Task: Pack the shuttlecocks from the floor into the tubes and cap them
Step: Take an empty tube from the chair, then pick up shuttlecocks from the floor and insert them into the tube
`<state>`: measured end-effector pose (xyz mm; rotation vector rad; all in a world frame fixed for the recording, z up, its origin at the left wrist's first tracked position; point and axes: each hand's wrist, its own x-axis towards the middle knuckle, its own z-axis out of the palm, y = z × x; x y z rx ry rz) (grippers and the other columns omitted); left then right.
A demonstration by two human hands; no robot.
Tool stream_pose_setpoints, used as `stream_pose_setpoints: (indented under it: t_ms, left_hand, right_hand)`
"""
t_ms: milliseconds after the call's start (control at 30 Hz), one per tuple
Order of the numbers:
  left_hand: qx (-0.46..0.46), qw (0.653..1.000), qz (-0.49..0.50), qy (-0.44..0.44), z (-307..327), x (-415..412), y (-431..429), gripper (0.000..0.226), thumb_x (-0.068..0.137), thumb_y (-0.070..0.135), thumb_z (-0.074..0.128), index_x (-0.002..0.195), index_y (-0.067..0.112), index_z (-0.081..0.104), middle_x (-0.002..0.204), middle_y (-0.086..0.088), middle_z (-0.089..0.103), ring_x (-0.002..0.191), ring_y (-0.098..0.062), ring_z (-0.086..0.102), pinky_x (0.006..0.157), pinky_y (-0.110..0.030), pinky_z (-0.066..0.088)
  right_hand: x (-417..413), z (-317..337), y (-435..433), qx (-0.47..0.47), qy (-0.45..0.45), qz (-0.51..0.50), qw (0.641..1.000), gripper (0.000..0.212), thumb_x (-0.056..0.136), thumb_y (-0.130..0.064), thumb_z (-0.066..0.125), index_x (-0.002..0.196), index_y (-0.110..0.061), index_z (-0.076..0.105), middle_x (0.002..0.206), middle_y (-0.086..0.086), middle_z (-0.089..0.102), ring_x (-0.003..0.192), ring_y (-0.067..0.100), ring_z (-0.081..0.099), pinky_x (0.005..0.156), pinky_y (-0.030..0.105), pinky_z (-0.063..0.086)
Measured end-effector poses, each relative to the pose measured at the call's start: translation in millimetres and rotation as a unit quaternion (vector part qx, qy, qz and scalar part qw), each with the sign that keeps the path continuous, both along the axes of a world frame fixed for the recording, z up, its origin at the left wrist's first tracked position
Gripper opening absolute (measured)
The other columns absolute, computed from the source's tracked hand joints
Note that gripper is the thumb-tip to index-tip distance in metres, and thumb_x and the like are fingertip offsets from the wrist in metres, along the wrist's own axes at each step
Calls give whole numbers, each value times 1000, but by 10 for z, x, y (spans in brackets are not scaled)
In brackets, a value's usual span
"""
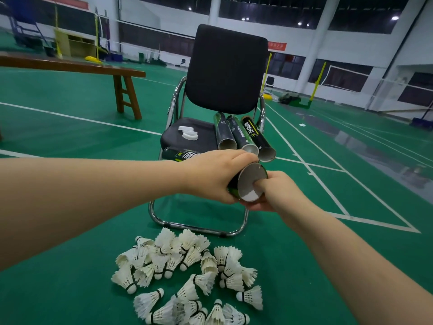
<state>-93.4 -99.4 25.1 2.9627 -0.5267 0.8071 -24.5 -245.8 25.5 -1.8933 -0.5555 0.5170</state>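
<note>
green court floor [70,137] holds heaped white feather shuttlecocks [185,275]; above, left hand [210,177] wraps a dark green cardboard tube [251,175], right hand [278,191] pinches its open rim, thumb inside.

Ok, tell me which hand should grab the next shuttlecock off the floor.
Right. The left hand is wrapped round the tube, holding it; the right hand only pinches the rim, and can likely drop to the shuttlecocks.
</note>
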Motion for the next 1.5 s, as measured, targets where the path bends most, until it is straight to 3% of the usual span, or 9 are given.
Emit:
stream_pose_setpoints:
  t_ms: [133, 333, 433, 600, 967, 1033, 1133, 1400, 1500]
  left_hand:
    - [-15, 996, 39, 83, -75, -59, 105, 77, 68, 33, 78, 130, 10, 38, 119, -6, 53, 103, -20, 51, 81, -28, 41]
    - [-28, 981, 92, 169, -346, -119, 358, 71, 68, 32, 76, 126, 13, 39, 113, -3, 54, 96, -17, 52, 78, -30, 45]
    - [-45, 970, 123, 207, -563, -103, 524, 68, 68, 35, 76, 122, 14, 39, 108, 0, 55, 89, -15, 51, 72, -26, 45]
    - [-85, 951, 153, 255, -972, -28, 812, 66, 69, 40, 74, 119, 17, 38, 101, 5, 54, 82, -13, 52, 67, -23, 46]
    - [-122, 905, 228, 338, -1762, 82, 1585, 65, 67, 42, 74, 115, 17, 38, 98, 2, 57, 81, -17, 55, 69, -34, 49]
    - [-131, 898, 243, 343, -1904, 65, 1739, 65, 66, 42, 73, 115, 17, 39, 98, 1, 57, 80, -17, 55, 69, -35, 49]
    - [-130, 883, 271, 360, -2135, 39, 1938, 66, 67, 43, 73, 116, 15, 39, 98, -1, 57, 80, -19, 55, 69, -37, 49]
    - [-154, 853, 323, 379, -2409, -4, 2265, 72, 68, 44, 73, 122, 14, 34, 99, -4, 56, 80, -21, 54, 69, -37, 49]
    - [-157, 848, 329, 384, -2454, 0, 2339, 67, 68, 43, 73, 117, 15, 36, 96, -3, 56, 77, -20, 54, 66, -36, 49]
  right_hand:
    - [-58, -82, 167, -33, 83, 0, 996, 18, 91, 3, 38, 97, 0, 55, 88, 24, 63, 59, 30, 61, 38, 24, 51]
    - [5, -532, 474, -44, 104, 63, 992, 25, 94, -2, 37, 116, 1, 50, 104, 23, 64, 68, 24, 67, 45, 25, 52]
    - [48, -786, 650, -54, 123, 86, 987, 24, 94, -5, 39, 114, -2, 51, 103, 19, 64, 68, 22, 68, 42, 20, 47]
    - [150, -1222, 930, -76, 135, 127, 980, 18, 97, -17, 40, 100, -10, 56, 86, 5, 67, 66, 14, 67, 56, 20, 52]
    - [426, -2099, 1771, -102, 214, 154, 959, 28, 97, -33, 45, 111, -14, 60, 110, 8, 66, 79, 18, 68, 63, 23, 51]
    - [460, -2235, 1937, -87, 249, 147, 953, 31, 97, -35, 45, 112, -14, 60, 100, 5, 68, 73, 16, 67, 65, 24, 49]
    - [559, -2457, 2175, -83, 267, 121, 952, 30, 98, -33, 41, 108, -14, 60, 82, 1, 66, 71, 13, 63, 67, 25, 48]
    - [772, -3125, 2811, -142, 279, 14, 950, 17, 92, -16, 50, 104, -9, 60, 83, 2, 59, 71, 12, 56, 62, 22, 46]
    - [751, -3308, 2975, -171, 211, 40, 962, 18, 89, -12, 47, 96, -8, 63, 82, 4, 55, 79, 19, 53, 76, 31, 49]
